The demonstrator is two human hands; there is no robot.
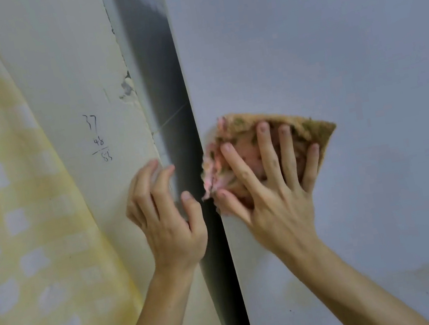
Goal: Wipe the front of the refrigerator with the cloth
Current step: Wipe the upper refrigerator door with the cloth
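Observation:
The refrigerator's pale grey front [329,45] fills the right half of the view. A folded cloth [236,145], pink and brown with green flecks, lies flat against it near its left edge. My right hand [271,190] presses the cloth onto the door with spread, straight fingers. My left hand [165,212] is at the cream wall's corner, just left of the refrigerator; its fingers are loosely curled, their tips touch the wall edge, and it holds nothing.
A dark narrow gap [176,140] runs between the refrigerator and the cream wall [69,87], which bears pencilled numbers and chipped plaster. A yellow and white checked curtain [6,223] hangs at far left. Smudges mark the door's lower part [422,275].

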